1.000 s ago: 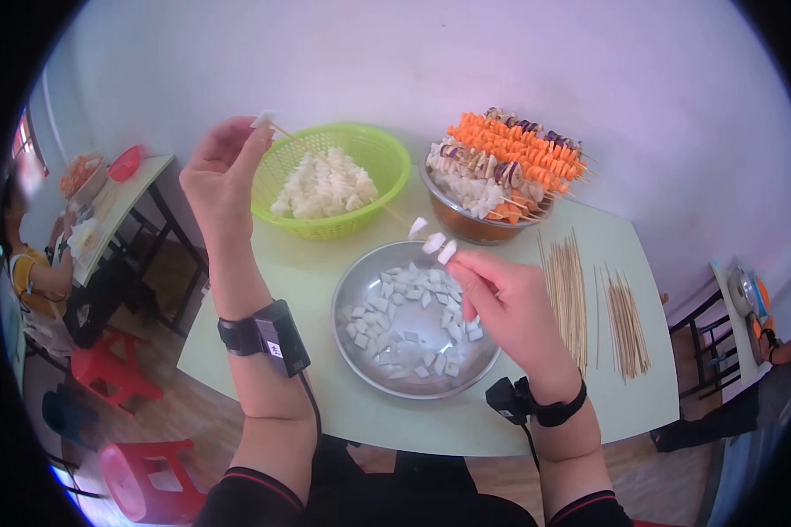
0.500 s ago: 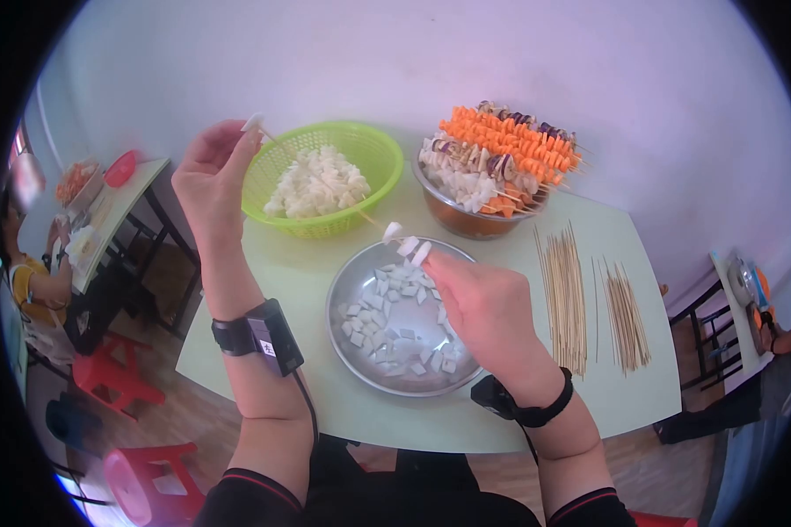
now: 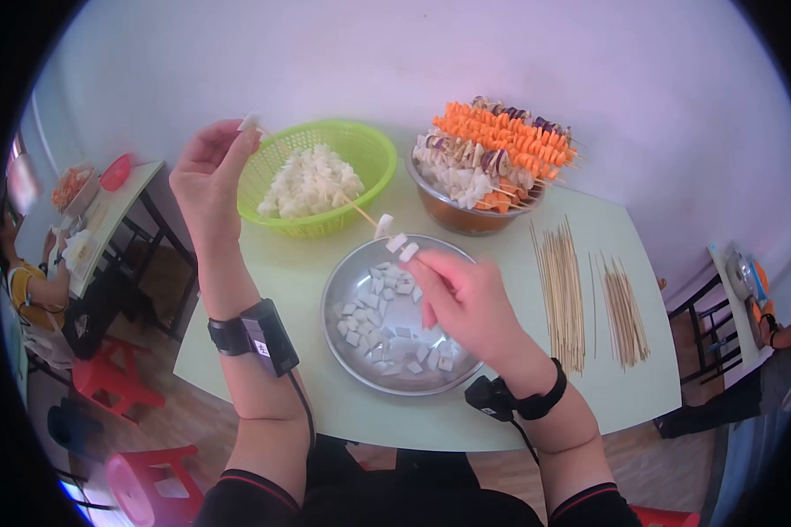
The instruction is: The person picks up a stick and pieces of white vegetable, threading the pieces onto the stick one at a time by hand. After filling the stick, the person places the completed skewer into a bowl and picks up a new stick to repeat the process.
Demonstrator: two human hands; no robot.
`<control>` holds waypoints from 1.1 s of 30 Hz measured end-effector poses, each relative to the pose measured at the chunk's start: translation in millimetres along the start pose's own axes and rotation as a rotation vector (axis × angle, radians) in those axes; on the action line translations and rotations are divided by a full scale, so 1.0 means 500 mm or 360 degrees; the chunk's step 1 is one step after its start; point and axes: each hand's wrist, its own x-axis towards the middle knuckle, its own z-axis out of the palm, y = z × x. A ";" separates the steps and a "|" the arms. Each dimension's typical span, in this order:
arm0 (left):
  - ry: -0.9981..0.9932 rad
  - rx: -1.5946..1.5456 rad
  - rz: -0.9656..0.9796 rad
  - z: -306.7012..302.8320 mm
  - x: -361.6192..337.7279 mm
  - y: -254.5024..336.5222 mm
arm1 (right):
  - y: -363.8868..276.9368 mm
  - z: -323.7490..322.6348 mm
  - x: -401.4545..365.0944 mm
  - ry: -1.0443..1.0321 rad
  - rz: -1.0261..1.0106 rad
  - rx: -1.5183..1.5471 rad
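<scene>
A thin wooden skewer [image 3: 360, 211] slants between my two hands, its middle hard to see against the white food behind. My left hand [image 3: 209, 171], raised at the left, pinches a white piece [image 3: 249, 123] at the skewer's upper end. My right hand [image 3: 466, 299] is closed at the lower end, beside a few white pieces [image 3: 397, 242] threaded there. Directly below lies a round metal dish [image 3: 336, 351] with many loose white diamond-shaped pieces [image 3: 369, 321].
A green basket [image 3: 380, 167] of white food stands behind. A metal bowl [image 3: 466, 220] holds finished skewers [image 3: 501, 140] of orange and pale slices. Bare skewers [image 3: 564, 299] lie in two bundles at right. Other people [image 3: 44, 290] sit or stand at both sides; red stools [image 3: 119, 378] are at left.
My right hand has shifted slightly left, and the threaded white pieces have moved up the skewer with it. My left hand has barely moved.
</scene>
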 end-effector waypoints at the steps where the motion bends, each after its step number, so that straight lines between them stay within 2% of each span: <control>1: 0.0017 -0.0004 0.0009 0.000 0.000 -0.001 | 0.009 0.010 -0.001 0.0284 -0.0426 -0.0671; 5: 0.0023 -0.0003 0.0022 0.001 0.000 -0.001 | 0.013 0.017 0.000 0.0357 -0.0667 -0.0952; 7: -0.0063 -0.0006 0.0006 0.001 0.000 -0.002 | -0.022 0.003 0.000 -0.0356 0.0420 0.0817; 8: -0.0062 -0.0006 0.0004 0.008 -0.002 0.000 | -0.024 -0.002 0.000 -0.0357 0.0422 0.0817; 10: -0.0028 -0.0100 -0.0048 0.028 -0.008 0.005 | -0.026 -0.009 -0.002 -0.0482 0.0434 0.1193; 14: -0.0028 -0.0123 -0.0072 0.030 -0.009 0.001 | -0.024 0.005 -0.004 -0.0344 0.0408 0.0981; 16: -0.0090 -0.0116 -0.0065 0.039 -0.014 0.008 | -0.018 0.020 -0.008 0.0029 0.0040 0.0170; 17: -0.0090 -0.0117 -0.0065 0.048 -0.019 0.009 | -0.008 0.026 -0.009 0.0028 0.0040 0.0170; 19: -0.0256 -0.0097 -0.0094 0.076 -0.032 0.010 | 0.013 0.034 -0.010 0.0281 -0.0400 -0.0448; 20: -0.0294 -0.0093 -0.0132 0.091 -0.038 0.011 | 0.009 0.033 -0.010 0.0281 -0.0398 -0.0449; 22: -0.0349 -0.0122 -0.0160 0.116 -0.052 0.016 | -0.006 0.028 -0.013 0.0219 -0.0175 0.0010; 29: -0.0446 -0.0063 -0.0212 0.128 -0.060 0.014 | -0.026 0.005 -0.013 0.0183 0.0007 0.0182; 31: -0.0471 -0.0071 -0.0221 0.134 -0.067 0.016 | -0.028 0.001 -0.009 0.0194 0.0072 0.0394; 33: -0.0692 -0.0121 -0.0252 0.156 -0.088 0.029 | -0.022 -0.012 -0.004 0.0204 0.0111 0.0517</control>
